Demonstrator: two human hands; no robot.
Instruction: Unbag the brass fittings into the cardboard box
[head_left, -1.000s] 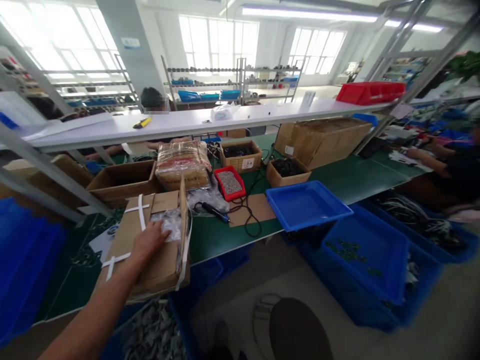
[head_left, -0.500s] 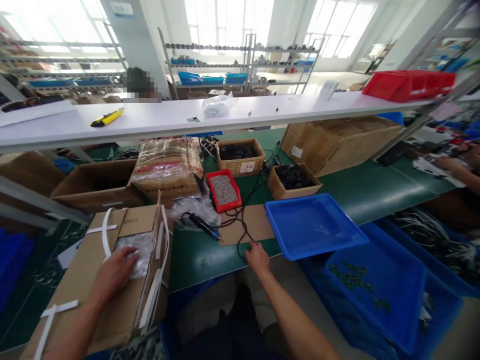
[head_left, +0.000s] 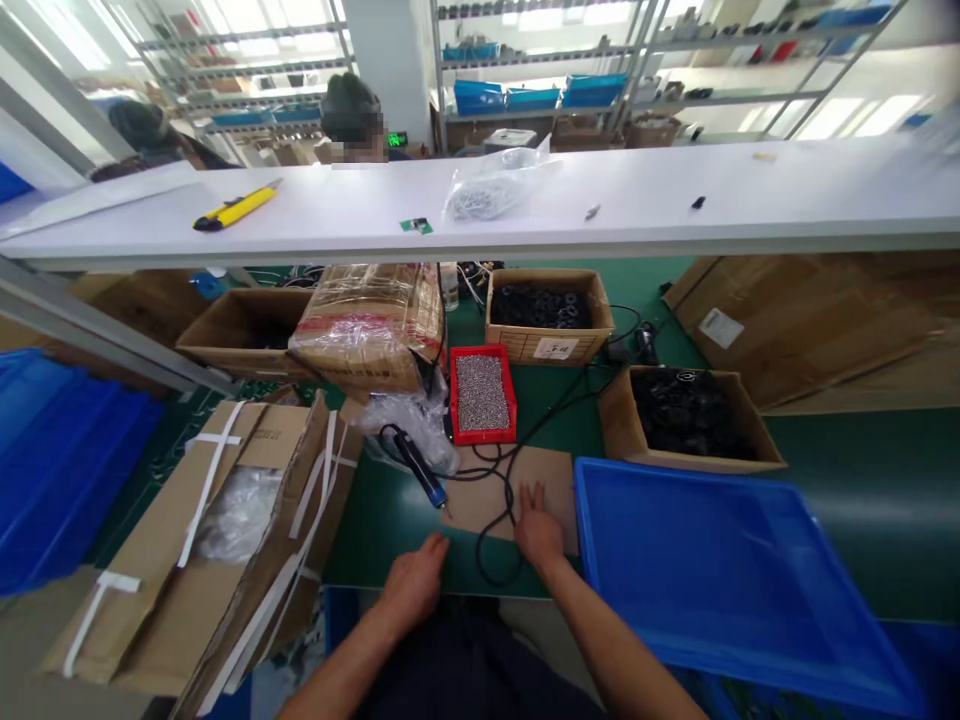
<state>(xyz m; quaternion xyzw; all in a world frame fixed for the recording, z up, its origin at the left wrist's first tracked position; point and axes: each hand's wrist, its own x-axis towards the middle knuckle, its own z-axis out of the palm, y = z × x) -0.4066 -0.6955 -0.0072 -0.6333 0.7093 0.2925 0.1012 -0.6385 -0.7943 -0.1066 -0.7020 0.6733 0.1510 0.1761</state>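
Note:
My right hand (head_left: 538,527) rests on a flat brown cardboard sheet (head_left: 551,470), fingers stretched forward beside a looped black cable (head_left: 491,525). Nothing shows in its grasp. Near the front edge of the green table (head_left: 375,550) is my left hand (head_left: 415,582), back upward, its fingers mostly hidden beneath it. Just beyond it lies a black-and-blue electric screwdriver (head_left: 418,467), its tip over the sheet's left edge. Behind the sheet stands a red bin (head_left: 484,437) of small metal parts. An empty-looking blue tray (head_left: 697,560) sits right of my right hand.
A strapped carton (head_left: 180,610) with clear plastic inside stands at left. Boxes of black parts (head_left: 536,305) (head_left: 682,410) and a wrapped carton (head_left: 367,330) line the back. Across them runs a white shelf (head_left: 337,210) bearing a yellow cutter (head_left: 238,207). Two people are beyond.
My left hand has left the strapped carton and come right to the table's front edge. My right hand has moved from the cable at the sheet's edge onto the sheet. The view has shifted.

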